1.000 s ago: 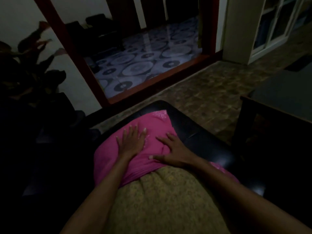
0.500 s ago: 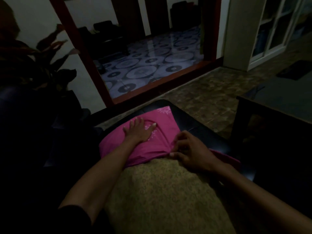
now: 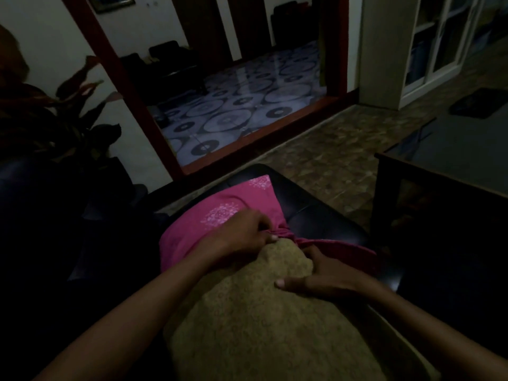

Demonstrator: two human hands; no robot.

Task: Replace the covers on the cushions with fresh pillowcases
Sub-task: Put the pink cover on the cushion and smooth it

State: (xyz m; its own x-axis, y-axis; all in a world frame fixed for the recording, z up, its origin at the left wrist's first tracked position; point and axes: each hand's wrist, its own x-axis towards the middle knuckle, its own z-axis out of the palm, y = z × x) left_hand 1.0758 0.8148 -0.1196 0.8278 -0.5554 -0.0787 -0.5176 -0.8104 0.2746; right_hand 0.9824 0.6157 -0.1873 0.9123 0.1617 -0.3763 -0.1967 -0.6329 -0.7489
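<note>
Both hands shifted: left hand [image 3: 239, 237] pinches pillowcase [image 3: 192, 232] edge, right hand [image 3: 327, 276] grips cushion [image 3: 247, 325] corner.

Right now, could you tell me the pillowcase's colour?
Pink pillowcase with pale speckled patches, head view.
</note>
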